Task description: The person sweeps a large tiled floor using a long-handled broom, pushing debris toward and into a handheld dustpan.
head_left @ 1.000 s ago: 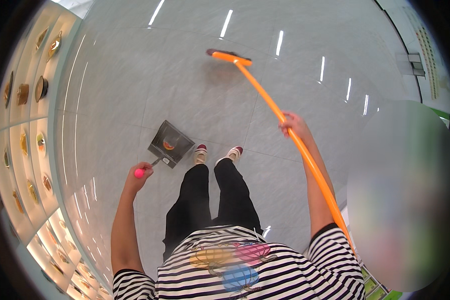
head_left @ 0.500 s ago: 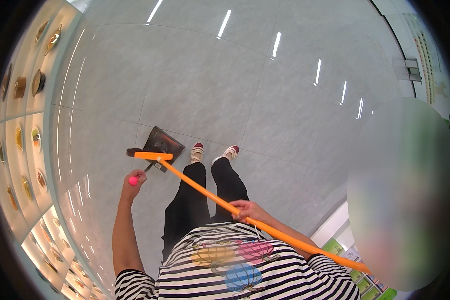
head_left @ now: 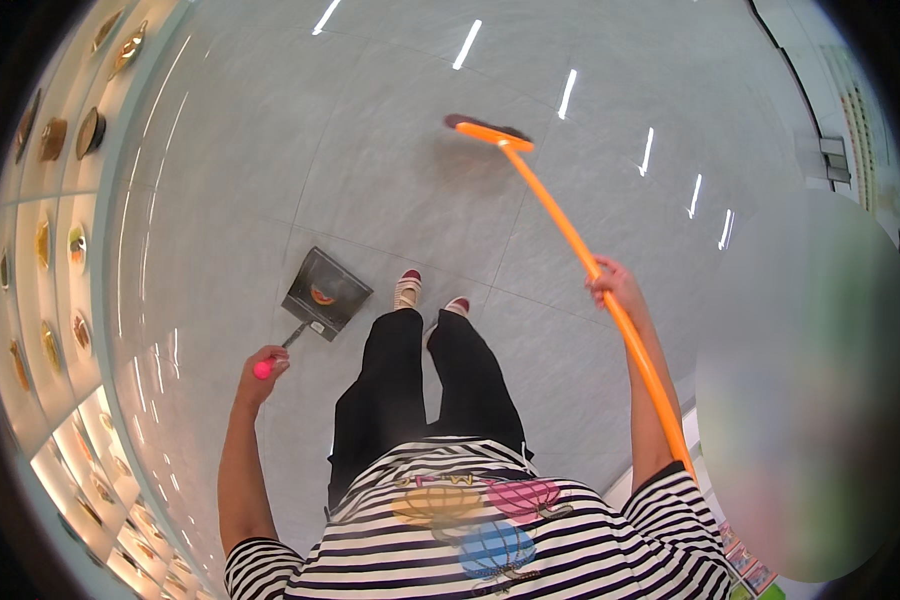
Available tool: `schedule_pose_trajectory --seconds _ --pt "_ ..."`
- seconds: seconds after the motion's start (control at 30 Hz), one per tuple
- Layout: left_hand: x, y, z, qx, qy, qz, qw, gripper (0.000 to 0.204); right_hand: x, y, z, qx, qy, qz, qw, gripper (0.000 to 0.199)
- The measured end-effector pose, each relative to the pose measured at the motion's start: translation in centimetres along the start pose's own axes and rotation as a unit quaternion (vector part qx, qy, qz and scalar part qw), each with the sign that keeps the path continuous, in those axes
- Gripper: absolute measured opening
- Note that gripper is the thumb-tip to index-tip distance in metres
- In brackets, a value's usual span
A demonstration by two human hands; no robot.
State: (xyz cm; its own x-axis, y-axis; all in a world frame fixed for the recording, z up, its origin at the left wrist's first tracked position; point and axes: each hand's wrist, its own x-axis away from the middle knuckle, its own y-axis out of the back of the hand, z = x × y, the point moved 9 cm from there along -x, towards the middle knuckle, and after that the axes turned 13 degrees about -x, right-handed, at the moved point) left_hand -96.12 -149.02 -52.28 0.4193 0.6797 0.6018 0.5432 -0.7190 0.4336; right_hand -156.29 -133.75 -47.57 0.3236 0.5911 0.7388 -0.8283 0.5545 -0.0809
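My left hand (head_left: 264, 374) is closed round the pink-tipped handle of a black dustpan (head_left: 310, 275). The pan lies to the left of my feet, and an orange, curved object (head_left: 322, 295) shows on its surface. My right hand (head_left: 618, 285) grips the long orange stick of a broom (head_left: 562, 215). The broom's orange head with dark bristles is out in front of me, well ahead of my shoes and apart from the dustpan. A dark blur, like a shadow or reflection, shows on the floor under the head.
Lit shelves (head_left: 110, 200) with bowls and plates of food-like items run along the left. The shiny grey tiled floor (head_left: 390, 180) carries streaks of reflected light. A wall with a dark edge line (head_left: 800, 95) stands at the far right; a large blurred area covers the near right.
The broom head has swung from over the dustpan to the far right, clear of it. My right hand has moved outward and forward with the stick. The left hand holds almost the same place.
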Motion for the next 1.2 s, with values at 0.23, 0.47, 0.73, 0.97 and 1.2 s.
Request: schedule_pose_trajectory --seconds 0.23,0.47,0.73,0.97,1.2 --pt "1.7 -1.3 3.9 0.025 0.008 -0.009 1.000 0.017 -1.4 -0.3 -8.8 0.024 -0.024 0.003 0.999 0.031" --pt "1.5 -0.9 5.1 -0.001 0.005 -0.036 0.999 0.014 16.6 -17.1 -24.3 -0.216 -0.275 0.162 0.923 0.047" --pt "5.8 -0.5 6.8 -0.002 -0.006 -0.042 0.999 0.014 22.1 -14.6 -21.8 -0.066 -0.214 0.210 0.952 0.056" --pt "11.6 0.2 11.4 0.043 0.025 -0.051 0.997 0.018 10.7 -10.0 -12.4 0.083 -0.001 0.122 0.989 0.049" --pt "15.5 0.0 15.7 0.038 0.049 -0.055 0.997 0.020 3.5 -14.1 -11.5 0.049 0.030 0.021 0.998 0.040"
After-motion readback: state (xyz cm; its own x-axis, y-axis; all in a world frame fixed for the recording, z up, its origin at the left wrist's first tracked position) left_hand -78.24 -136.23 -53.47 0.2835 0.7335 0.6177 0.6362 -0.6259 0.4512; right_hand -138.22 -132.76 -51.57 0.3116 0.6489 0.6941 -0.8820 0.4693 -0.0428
